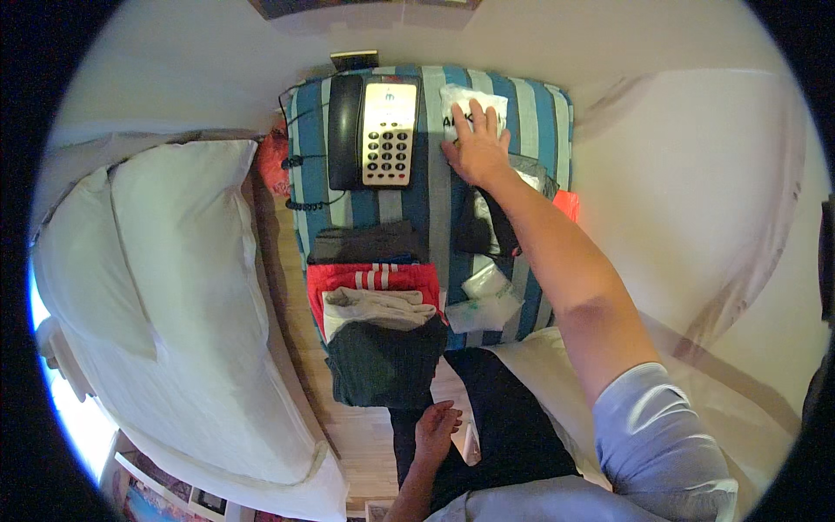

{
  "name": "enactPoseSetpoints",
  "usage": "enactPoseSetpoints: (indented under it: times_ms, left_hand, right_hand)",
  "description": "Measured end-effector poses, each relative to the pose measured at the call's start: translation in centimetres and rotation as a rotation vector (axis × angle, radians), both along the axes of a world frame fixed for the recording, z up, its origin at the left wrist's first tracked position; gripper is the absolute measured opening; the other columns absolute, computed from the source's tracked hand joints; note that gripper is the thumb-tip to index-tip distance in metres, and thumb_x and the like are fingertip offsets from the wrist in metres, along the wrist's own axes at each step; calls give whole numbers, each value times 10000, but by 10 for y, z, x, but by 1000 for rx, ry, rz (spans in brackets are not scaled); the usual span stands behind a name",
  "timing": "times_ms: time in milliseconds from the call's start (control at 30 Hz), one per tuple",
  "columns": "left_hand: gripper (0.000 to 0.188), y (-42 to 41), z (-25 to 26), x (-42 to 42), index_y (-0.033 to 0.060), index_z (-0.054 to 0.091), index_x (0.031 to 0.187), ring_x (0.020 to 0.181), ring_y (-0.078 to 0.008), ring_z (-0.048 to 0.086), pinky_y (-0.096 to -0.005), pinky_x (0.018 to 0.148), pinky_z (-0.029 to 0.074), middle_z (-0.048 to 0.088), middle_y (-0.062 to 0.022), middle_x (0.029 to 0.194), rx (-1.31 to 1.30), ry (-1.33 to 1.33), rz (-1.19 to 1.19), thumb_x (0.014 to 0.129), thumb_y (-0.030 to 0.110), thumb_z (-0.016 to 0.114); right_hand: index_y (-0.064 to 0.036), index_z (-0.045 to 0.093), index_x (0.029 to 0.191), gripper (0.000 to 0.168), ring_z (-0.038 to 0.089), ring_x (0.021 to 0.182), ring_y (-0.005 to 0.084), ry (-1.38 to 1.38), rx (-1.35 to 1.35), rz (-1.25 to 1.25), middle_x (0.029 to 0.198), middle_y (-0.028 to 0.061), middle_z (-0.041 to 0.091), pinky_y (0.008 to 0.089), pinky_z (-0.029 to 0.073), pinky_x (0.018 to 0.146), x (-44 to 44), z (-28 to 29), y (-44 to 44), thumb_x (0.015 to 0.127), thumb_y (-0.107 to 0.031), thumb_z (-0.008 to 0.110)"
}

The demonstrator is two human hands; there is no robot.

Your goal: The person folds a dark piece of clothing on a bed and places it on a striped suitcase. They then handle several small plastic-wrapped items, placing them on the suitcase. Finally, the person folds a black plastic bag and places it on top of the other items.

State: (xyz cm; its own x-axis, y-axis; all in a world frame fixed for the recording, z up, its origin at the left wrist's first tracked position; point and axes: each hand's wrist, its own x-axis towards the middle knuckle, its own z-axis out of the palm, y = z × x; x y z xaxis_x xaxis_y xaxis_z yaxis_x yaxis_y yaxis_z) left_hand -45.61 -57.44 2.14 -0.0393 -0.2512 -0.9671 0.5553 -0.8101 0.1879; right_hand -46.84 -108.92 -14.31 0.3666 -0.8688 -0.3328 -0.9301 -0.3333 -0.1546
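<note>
My right hand [481, 147] lies with spread fingers on a white plastic packet [489, 101] bearing dark writing, at the far right of a striped ottoman. Whether its fingertips grip the packet, I cannot tell. Under and beside that forearm are a black mesh pouch [479, 222] and clear plastic bags [486, 307]. My left hand [438, 427] hangs over my lap with its fingers curled, and nothing shows in it. Just beyond it, folded clothes are stacked at the ottoman's near left: a dark green garment [388, 365], a light grey one [378, 310], a red one with white stripes [319, 287] and a dark one [365, 241].
A black corded telephone [346, 130] with a pale keypad face rests at the ottoman's [437, 78] far left. To the left stands a bed with white bedding [196, 261]. A red bag [274, 160] is between them. Something orange-red [567, 203] lies at the ottoman's right edge.
</note>
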Motion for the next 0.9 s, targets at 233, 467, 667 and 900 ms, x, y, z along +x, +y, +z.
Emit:
enactPoseSetpoints:
  times_ms: [233,467,667,900]
  left_hand:
    - [287,8,6,-2,4,594,1262,845,-175,692,-303,742,564,720,-117,1045,45,7,-94,1009,138,612]
    - [296,5,14,7,6,597,1257,845,-169,695,-295,725,568,718,-107,1029,-5,-57,-97,1017,178,609]
    - [313,19,12,6,2,595,1260,828,-171,697,-303,731,577,719,-109,1029,3,-48,-135,1013,193,617]
    - [330,45,5,4,5,613,1243,805,-161,685,-290,697,553,718,-97,1000,46,-49,-176,971,187,659]
  right_hand:
    - [-79,474,1471,598,394,1414,423,-326,50,-56,1534,253,406,556,342,1144,-35,12,-23,971,-393,574]
    - [47,654,984,361,678,822,423,-539,24,-625,855,246,691,475,536,761,-123,37,82,973,-304,571]
    - [12,636,856,301,679,734,294,-458,172,-744,761,178,681,424,523,670,-162,16,218,873,-277,720]
    - [-10,631,914,278,610,835,402,-317,93,-437,846,180,657,496,463,820,-157,34,308,741,-175,773]
